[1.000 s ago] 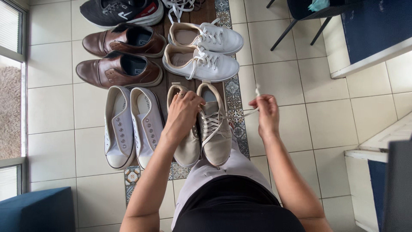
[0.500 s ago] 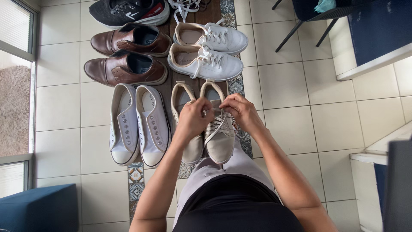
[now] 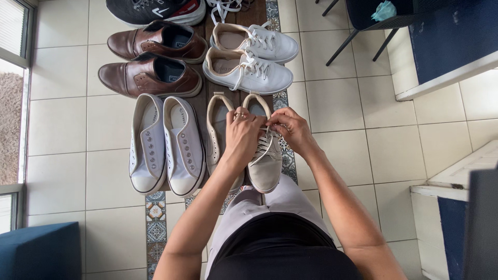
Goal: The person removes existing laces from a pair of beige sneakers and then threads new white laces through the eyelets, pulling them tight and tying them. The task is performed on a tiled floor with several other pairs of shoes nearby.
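Two beige sneakers stand side by side on a patterned runner. The right beige sneaker [image 3: 265, 166] has white laces [image 3: 264, 144] threaded through it. My left hand [image 3: 241, 136] rests over the top of this shoe and pinches the lace near the tongue. My right hand [image 3: 290, 129] is just beside it and pinches the lace too. The left beige sneaker [image 3: 218, 140] has empty eyelets and is partly hidden under my left forearm.
A lace-less white pair [image 3: 166, 145] lies to the left. Brown leather shoes [image 3: 150, 78], laced white sneakers [image 3: 249, 70] and a black trainer [image 3: 155, 10] sit further out. A chair's legs [image 3: 353, 36] stand top right, a blue block [image 3: 41, 249] bottom left.
One second ago my right hand was out to the right, pulling the lace taut. It has come back in to the shoe, and both hands now meet over the laces.
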